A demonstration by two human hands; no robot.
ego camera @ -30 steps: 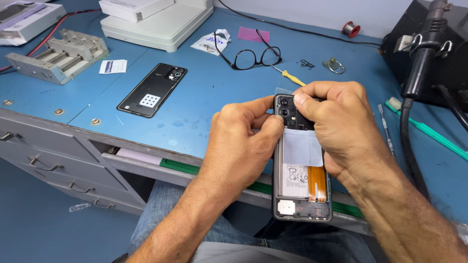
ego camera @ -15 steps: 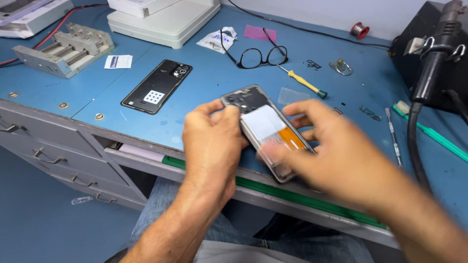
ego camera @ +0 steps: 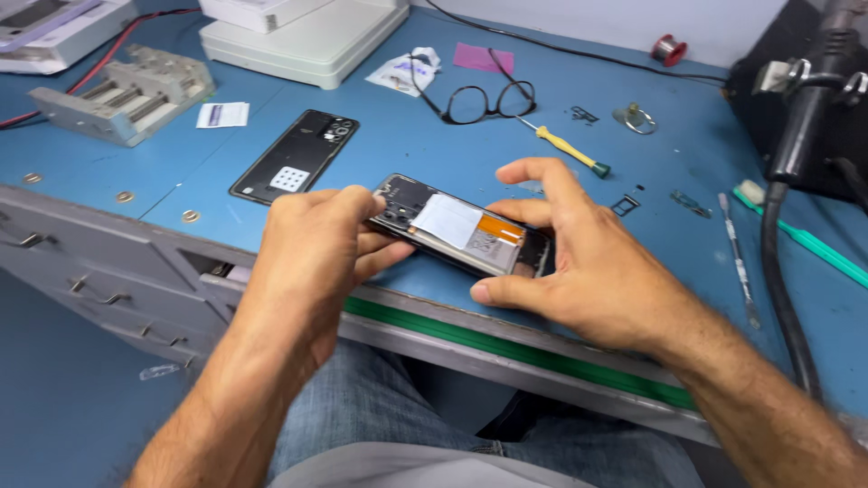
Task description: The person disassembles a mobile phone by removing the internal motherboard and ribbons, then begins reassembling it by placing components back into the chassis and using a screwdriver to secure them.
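Counter (ego camera: 434, 154) with a blue top, a green strip along its near edge and grey drawers (ego camera: 99, 289) below at the left; blue floor beneath. Opened phone (ego camera: 461, 233), back removed, white and orange parts exposed, lying near the counter's front edge; left hand (ego camera: 312, 258) with fingers clamped on its camera end; right hand (ego camera: 588, 262) with fingers spread apart, thumb and forefinger bracketing the other end. Left of the phone, its black back cover (ego camera: 296, 155); beyond that, a grey metal jig (ego camera: 122, 98) and a small white card (ego camera: 221, 114). Behind the phone, black-rimmed glasses (ego camera: 479, 101), a yellow-handled screwdriver (ego camera: 565, 149), a pink sheet (ego camera: 484, 58) and a white machine (ego camera: 303, 41); right of the phone, a thin metal tool (ego camera: 737, 258), a green-handled tool (ego camera: 800, 239) and a black cable (ego camera: 782, 289). Containers: the drawers, the nearest one slightly open, contents unclear.
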